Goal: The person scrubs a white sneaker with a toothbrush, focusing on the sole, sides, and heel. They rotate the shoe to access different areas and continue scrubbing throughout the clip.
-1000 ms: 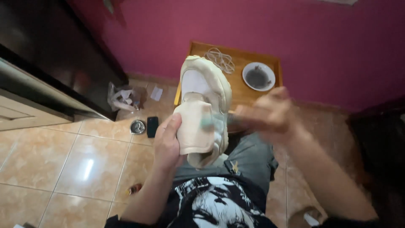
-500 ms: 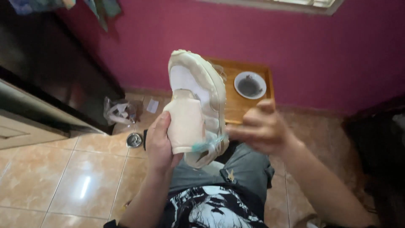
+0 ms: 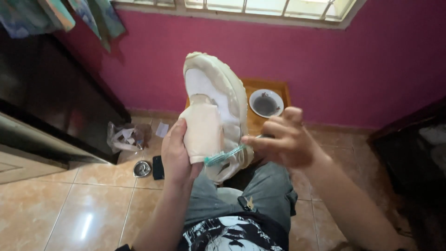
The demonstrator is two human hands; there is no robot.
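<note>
The right hand (image 3: 285, 142) now comes in from beside the sneaker (image 3: 218, 107) and lays the green toothbrush (image 3: 225, 155) against its lower edge, bristles just beside the left hand (image 3: 179, 155). The sneaker sits higher and more upright.

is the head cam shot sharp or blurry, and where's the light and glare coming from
Head view: the cream shoe and left hand are fairly sharp; the right hand with the green toothbrush is slightly motion-softened. Daylight enters through the window at the top, overexposed. A bright glare streak lies on the floor tiles. The dark cabinet stays shadowed.
</note>
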